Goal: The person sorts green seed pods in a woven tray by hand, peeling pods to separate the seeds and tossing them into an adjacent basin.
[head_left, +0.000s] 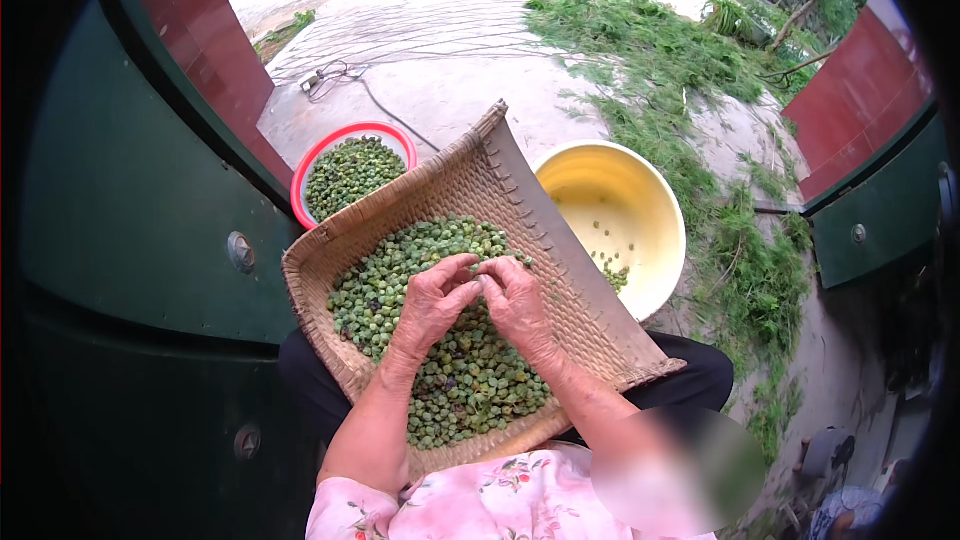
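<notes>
Both hands, left hand (432,302) and right hand (515,298), pinch one green pod (477,271) over the woven tray (560,270); best kept low so dropped bits land in the tray.

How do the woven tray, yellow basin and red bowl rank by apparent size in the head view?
1. Woven tray, largest, though nearest the camera.
2. Yellow basin.
3. Red bowl, smallest, partly hidden behind the tray.
</notes>
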`<state>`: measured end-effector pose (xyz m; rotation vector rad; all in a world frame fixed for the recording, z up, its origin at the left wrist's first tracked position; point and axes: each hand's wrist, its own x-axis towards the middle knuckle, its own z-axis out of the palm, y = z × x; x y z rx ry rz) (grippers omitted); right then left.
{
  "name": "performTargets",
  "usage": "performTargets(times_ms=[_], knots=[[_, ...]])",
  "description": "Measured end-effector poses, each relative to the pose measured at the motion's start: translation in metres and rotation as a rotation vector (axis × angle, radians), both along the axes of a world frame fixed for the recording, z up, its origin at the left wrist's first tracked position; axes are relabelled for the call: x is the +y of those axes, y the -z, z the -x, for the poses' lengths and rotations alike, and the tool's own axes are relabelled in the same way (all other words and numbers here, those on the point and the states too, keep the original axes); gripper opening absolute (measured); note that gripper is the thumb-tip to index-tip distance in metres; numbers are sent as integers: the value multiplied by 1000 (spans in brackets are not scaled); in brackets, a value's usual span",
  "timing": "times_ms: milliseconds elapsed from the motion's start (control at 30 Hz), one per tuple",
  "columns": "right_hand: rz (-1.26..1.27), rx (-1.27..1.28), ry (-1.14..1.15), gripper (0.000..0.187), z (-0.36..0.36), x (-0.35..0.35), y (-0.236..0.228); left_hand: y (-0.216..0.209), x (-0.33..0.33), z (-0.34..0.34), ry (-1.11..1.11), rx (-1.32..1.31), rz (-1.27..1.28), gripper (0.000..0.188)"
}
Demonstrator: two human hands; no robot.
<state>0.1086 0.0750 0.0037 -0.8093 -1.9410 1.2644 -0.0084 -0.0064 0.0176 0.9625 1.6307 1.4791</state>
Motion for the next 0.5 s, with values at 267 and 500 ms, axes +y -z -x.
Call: performTargets(times_ms=[267,500], knots=[[-123,-11,30,5,-11,-4,4,-7,-3,4,130,86,93,36],[-112,-220,-16,7,-60,19,-2,-5,-3,3,118,192,70,31]])
